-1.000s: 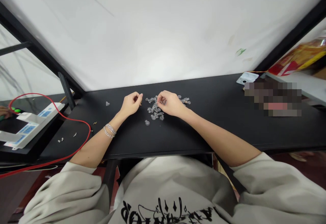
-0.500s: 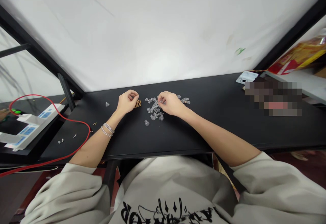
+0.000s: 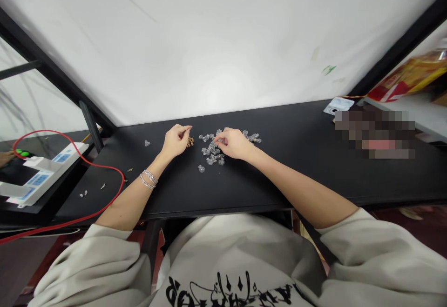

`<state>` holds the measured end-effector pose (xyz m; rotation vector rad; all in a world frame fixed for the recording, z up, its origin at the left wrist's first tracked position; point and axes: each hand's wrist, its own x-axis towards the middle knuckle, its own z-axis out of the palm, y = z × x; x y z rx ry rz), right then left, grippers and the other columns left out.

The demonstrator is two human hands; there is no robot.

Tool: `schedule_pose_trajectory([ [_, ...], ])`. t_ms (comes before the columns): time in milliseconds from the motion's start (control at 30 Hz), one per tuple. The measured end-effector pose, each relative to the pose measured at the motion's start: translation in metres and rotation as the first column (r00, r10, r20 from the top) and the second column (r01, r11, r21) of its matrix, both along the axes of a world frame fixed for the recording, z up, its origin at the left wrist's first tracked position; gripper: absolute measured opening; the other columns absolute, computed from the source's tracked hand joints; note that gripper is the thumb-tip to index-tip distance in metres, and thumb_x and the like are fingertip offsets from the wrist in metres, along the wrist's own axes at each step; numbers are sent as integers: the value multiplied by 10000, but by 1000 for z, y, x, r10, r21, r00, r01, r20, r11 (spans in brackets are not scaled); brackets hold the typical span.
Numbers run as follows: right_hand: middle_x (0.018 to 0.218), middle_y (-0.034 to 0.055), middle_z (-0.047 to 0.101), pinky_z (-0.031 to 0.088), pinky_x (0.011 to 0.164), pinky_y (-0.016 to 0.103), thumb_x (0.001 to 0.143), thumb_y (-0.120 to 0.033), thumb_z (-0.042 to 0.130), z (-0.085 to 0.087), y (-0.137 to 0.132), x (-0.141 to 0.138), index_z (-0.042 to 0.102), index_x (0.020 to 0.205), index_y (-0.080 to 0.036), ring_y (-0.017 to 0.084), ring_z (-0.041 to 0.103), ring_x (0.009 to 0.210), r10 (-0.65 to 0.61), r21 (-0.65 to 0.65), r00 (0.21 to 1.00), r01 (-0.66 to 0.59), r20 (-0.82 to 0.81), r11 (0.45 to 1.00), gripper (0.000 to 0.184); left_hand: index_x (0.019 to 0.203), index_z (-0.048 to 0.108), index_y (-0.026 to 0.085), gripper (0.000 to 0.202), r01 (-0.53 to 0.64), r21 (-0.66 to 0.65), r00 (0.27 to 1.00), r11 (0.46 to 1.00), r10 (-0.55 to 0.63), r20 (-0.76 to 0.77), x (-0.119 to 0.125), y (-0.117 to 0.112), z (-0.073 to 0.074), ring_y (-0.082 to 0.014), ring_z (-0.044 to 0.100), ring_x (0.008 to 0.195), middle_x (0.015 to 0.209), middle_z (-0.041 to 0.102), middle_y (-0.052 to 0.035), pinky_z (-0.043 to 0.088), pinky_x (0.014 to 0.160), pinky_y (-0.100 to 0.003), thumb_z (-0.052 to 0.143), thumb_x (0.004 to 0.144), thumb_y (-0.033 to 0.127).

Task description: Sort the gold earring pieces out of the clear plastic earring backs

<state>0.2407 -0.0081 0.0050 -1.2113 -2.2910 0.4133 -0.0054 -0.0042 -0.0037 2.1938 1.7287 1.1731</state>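
Observation:
On the black table (image 3: 279, 172) lies a loose pile of small clear plastic pieces (image 3: 211, 149). My right hand (image 3: 232, 142) is over the pile, fingertips pinched together; whatever is between them is too small to make out. To the left, my left hand (image 3: 177, 139) has its thumb and fingers brought together above a cluster of small golden-brown pieces (image 3: 190, 142), partly hidden by the hand. Nothing between those fingertips can be made out. One clear piece (image 3: 201, 169) sits apart, nearer to me, and another clear piece (image 3: 147, 143) lies left of my left hand.
A red cable (image 3: 120, 172) loops over the table's left end, near a white device (image 3: 45, 174) and a few tiny metal bits (image 3: 84, 193). At the back right are a light-blue camera-like object (image 3: 338, 106) and a blurred-out patch. A white wall (image 3: 223, 56) stands behind.
My left hand's fingers have stretched out straighter, towards the right. My right hand has shifted slightly down and left over the clear pieces.

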Motion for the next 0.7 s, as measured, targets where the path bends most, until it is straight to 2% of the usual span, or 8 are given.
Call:
schedule_pose_trajectory([
  [133,857,54,667,437,746,241,859,-199,606,-3,2,0,784,939,-202,109,558,653,6,19,1000,-6,9,1000,195,1022,760,183,261,63,-27,997,998,-64,-39,1,0,-1,-114,518,603,803,604,-26,462,647,-268,537,891,218],
  [333,872,57,675,447,758,240,859,-194,610,-2,1,0,781,952,-196,115,581,677,10,15,1000,-10,26,1000,195,953,748,189,192,130,11,986,991,-129,-107,5,-6,1,-107,501,588,766,577,-13,473,657,-258,570,881,198],
  [500,880,70,681,456,772,237,862,-171,598,2,-2,0,783,931,-176,121,590,698,11,11,999,-11,43,1000,197,989,739,192,201,144,-5,989,990,-144,-45,9,-8,3,-100,525,592,838,612,-27,490,661,-262,561,908,237],
  [700,876,71,680,462,770,243,859,-157,594,3,-2,0,779,905,-167,121,585,685,21,13,999,-21,31,1000,191,1019,725,189,235,136,-19,985,990,-134,106,10,-6,-2,-134,621,718,919,680,-56,517,683,-269,569,893,311],
])
